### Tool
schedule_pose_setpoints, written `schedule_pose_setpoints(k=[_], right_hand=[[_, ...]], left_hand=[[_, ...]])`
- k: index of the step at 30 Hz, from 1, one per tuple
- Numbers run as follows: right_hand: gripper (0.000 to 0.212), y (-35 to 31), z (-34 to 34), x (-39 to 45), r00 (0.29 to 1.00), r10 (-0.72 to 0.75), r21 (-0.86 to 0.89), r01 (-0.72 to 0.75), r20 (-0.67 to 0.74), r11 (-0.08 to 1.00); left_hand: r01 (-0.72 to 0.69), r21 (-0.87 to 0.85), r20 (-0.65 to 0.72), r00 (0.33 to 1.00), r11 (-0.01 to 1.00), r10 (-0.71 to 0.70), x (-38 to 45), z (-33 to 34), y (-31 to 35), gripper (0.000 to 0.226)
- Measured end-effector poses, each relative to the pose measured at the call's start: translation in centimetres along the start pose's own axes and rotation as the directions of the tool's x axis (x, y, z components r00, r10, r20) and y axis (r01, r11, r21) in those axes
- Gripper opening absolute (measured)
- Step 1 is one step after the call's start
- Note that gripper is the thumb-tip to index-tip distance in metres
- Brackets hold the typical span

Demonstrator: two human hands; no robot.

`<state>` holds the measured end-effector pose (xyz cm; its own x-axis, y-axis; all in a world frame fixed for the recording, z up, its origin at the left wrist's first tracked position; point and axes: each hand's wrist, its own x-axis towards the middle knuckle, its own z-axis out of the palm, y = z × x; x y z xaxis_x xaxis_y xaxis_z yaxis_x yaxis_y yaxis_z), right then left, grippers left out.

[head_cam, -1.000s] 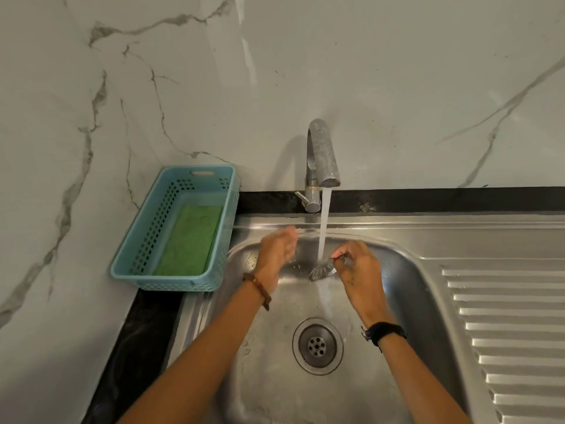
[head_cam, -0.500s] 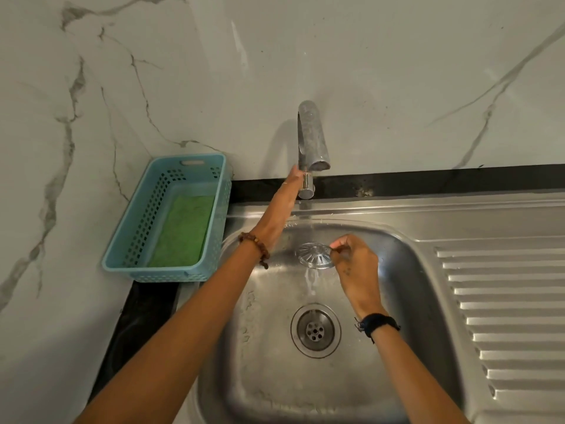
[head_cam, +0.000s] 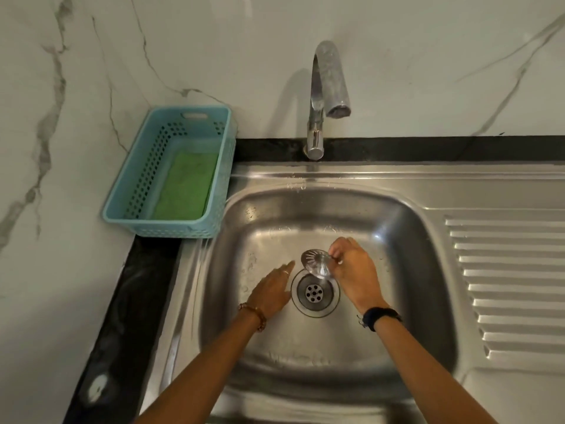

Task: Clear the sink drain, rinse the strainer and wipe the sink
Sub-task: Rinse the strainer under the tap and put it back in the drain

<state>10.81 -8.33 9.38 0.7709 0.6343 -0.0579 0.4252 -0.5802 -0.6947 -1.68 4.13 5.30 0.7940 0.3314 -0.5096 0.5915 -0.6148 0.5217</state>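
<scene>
A round metal strainer (head_cam: 315, 263) hangs tilted just above the open drain (head_cam: 315, 292) of the steel sink (head_cam: 422, 270). My right hand (head_cam: 354, 272) pinches the strainer by its right edge. My left hand (head_cam: 270, 289) lies flat with straight fingers on the sink floor, left of the drain, holding nothing. The tap (head_cam: 327, 93) stands at the back of the sink, and no water runs from it.
A light blue perforated basket (head_cam: 131, 191) with a green scrub pad (head_cam: 186, 186) in it sits on the black counter left of the sink. The ribbed draining board (head_cam: 504, 283) lies to the right. A marble wall stands behind and at the left.
The water has stopped. My left hand came off the tap lever down to the sink floor. My right hand lowered the strainer from under the spout to just above the drain.
</scene>
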Motion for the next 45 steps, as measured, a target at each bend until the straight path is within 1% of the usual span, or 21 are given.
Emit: schedule_pose_setpoints(k=[1,3,6,8,11,14,17,21,23,25,27,28,30,32,34,36,37,40,41,43,45], right_hand=[[0.016,0.8,0.9,0.2,0.99,0.135,0.077,-0.137,0.037,0.988],[0.011,2.3,2.3,0.3,0.947,0.303,0.115,-0.314,0.104,0.942],[0.01,3.4,4.0,0.1,0.887,0.434,0.12,-0.453,0.156,0.883],[0.01,3.7,4.9,-0.2,0.867,0.464,0.137,-0.49,0.183,0.861],[0.017,4.4,5.9,-0.5,0.88,0.438,0.018,-0.449,0.185,0.894],[0.013,5.3,6.4,-1.2,0.899,0.397,-0.127,-0.378,0.188,0.917],[0.019,6.4,6.7,-2.2,0.898,0.351,-0.317,-0.263,0.263,0.911],[0.026,7.3,6.9,-2.8,0.887,0.335,-0.343,-0.222,0.318,0.913],[0.029,7.4,6.9,-2.9,0.89,0.292,-0.406,-0.137,0.35,0.904],[0.031,7.2,6.9,-3.0,0.896,0.278,-0.417,-0.119,0.346,0.901],[0.032,6.7,6.9,-2.9,0.904,0.273,-0.399,-0.129,0.329,0.908],[0.031,6.3,6.8,-2.8,0.911,0.268,-0.38,-0.14,0.312,0.915],[0.027,5.3,6.4,-2.6,0.932,0.243,-0.319,-0.151,0.269,0.936],[0.018,3.9,5.8,-2.6,0.956,0.205,-0.231,-0.155,0.21,0.961],[0.007,2.5,5.0,-2.7,0.978,0.158,-0.149,-0.138,0.135,0.979],[0.011,1.2,4.2,-3.0,0.995,0.086,-0.064,-0.083,0.057,0.995],[0.012,0.5,3.8,-3.3,0.998,0.044,-0.041,-0.042,0.055,0.998],[0.04,-1.3,2.8,-3.7,0.986,-0.012,-0.046,0.02,0.164,0.999],[0.042,-2.1,2.4,-3.6,0.981,-0.022,-0.048,0.032,0.19,0.998],[0.033,-4.3,1.3,-2.9,0.98,-0.075,-0.011,0.078,0.184,0.997],[0.024,-7.4,0.3,-1.9,0.975,-0.176,0.062,0.169,0.136,0.984]], left_hand=[[0.014,0.068,0.042,0.999,0.998,-0.017,-0.1,0.9,-0.4,0.071],[0.032,0.213,0.112,0.992,0.977,-0.057,0.0,2.2,-1.2,0.076],[0.036,0.361,0.177,0.979,0.932,-0.106,0.1,3.7,-1.9,0.086],[0.034,0.436,0.197,0.972,0.899,-0.132,0.3,4.5,-1.9,0.09],[0.032,0.524,0.203,0.966,0.851,-0.161,0.6,5.5,-1.3,0.092],[0.031,0.596,0.185,0.967,0.802,-0.175,1.0,6.1,-0.6,0.09],[0.031,0.639,0.164,0.971,0.768,-0.175,1.2,6.2,-0.3,0.087],[0.021,0.638,0.159,0.974,0.77,-0.159,1.7,5.9,-0.2,0.087],[0.011,0.658,0.162,0.974,0.753,-0.156,2.0,5.7,0.0,0.086],[0.013,0.68,0.158,0.974,0.733,-0.164,2.3,5.5,0.2,0.083],[0.024,0.656,0.154,0.974,0.755,-0.165,2.2,5.4,0.5,0.081],[0.045,0.605,0.139,0.977,0.795,-0.161,2.1,5.2,0.6,0.08],[0.091,0.405,0.061,0.99,0.91,-0.126,1.8,4.7,1.0,0.068],[0.054,0.204,-0.075,0.996,0.977,-0.039,1.2,3.8,1.7,0.046],[-0.006,0.047,-0.258,0.966,0.999,0.018,0.4,2.6,2.6,0.016],[-0.067,-0.097,-0.372,0.928,0.993,0.026,-0.7,1.3,3.4,0.004],[-0.097,-0.134,-0.382,0.923,0.986,0.039,-1.2,0.8,3.6,0.005],[-0.149,-0.132,-0.358,0.929,0.98,0.093,-2.5,-0.9,3.9,0.046],[-0.167,-0.126,-0.369,0.923,0.978,0.11,-2.9,-1.7,4.0,0.051],[-0.202,-0.115,-0.42,0.897,0.973,0.137,-4.0,-3.8,4.3,0.048],[-0.259,-0.107,-0.525,0.835,0.96,0.166,-5.4,-6.4,4.4,0.04]])
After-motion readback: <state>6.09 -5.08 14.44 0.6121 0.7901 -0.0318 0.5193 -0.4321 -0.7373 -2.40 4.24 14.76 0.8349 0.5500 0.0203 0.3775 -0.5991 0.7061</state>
